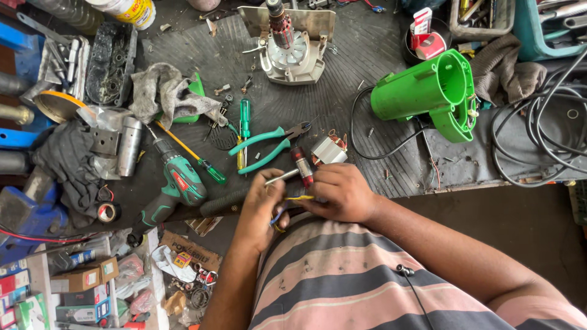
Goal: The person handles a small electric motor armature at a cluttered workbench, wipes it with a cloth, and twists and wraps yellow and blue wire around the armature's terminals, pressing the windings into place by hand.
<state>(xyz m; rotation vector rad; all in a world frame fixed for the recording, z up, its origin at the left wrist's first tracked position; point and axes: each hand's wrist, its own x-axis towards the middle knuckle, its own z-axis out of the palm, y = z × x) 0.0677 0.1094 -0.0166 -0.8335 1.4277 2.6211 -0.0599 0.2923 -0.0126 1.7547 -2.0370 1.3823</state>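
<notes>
Head view: the left hand (260,205) and the right hand (339,192) meet at the near edge of the bench (367,55), both closed around a small motor rotor (301,166) with a steel shaft and yellow and blue wires (293,198) trailing between the fingers. Just beyond lie green-handled pliers (269,143), a green screwdriver (244,119) and a wound coil block (329,150), with a green cordless drill (177,180) to the left and a green motor housing (434,91) farther right. For clean work, keep the rotor steady in one hand, hold the wires clear of the shaft, and avoid straining the thin leads.
</notes>
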